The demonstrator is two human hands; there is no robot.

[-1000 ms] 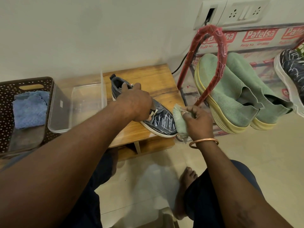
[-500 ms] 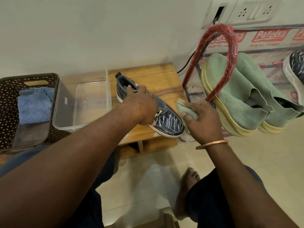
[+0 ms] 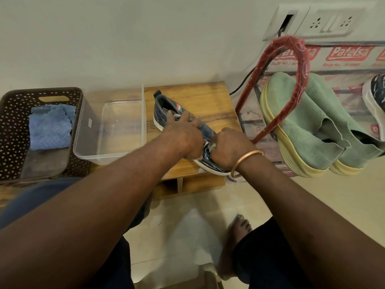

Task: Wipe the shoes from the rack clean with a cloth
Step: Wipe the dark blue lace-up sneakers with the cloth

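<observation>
A dark blue sneaker (image 3: 164,107) with a white sole lies on the low wooden table (image 3: 210,101). My left hand (image 3: 183,136) grips the sneaker across its middle. My right hand (image 3: 229,147) holds a pale green cloth (image 3: 213,146) pressed on the sneaker's toe; only a sliver of cloth shows under the fingers. A pair of green slip-on shoes (image 3: 308,126) and part of another dark sneaker (image 3: 375,94) sit on the red-framed rack (image 3: 300,65) at the right.
A clear plastic tub (image 3: 116,126) stands on the table left of the sneaker. A brown perforated basket (image 3: 14,130) with a blue cloth (image 3: 50,126) is at the far left. A wall socket panel (image 3: 325,21) is above the rack. My bare foot (image 3: 235,240) rests on the tiled floor.
My right hand has moved left from beside the toe onto the top of the sneaker's front, covering the cloth. My left hand keeps its grip on the shoe.
</observation>
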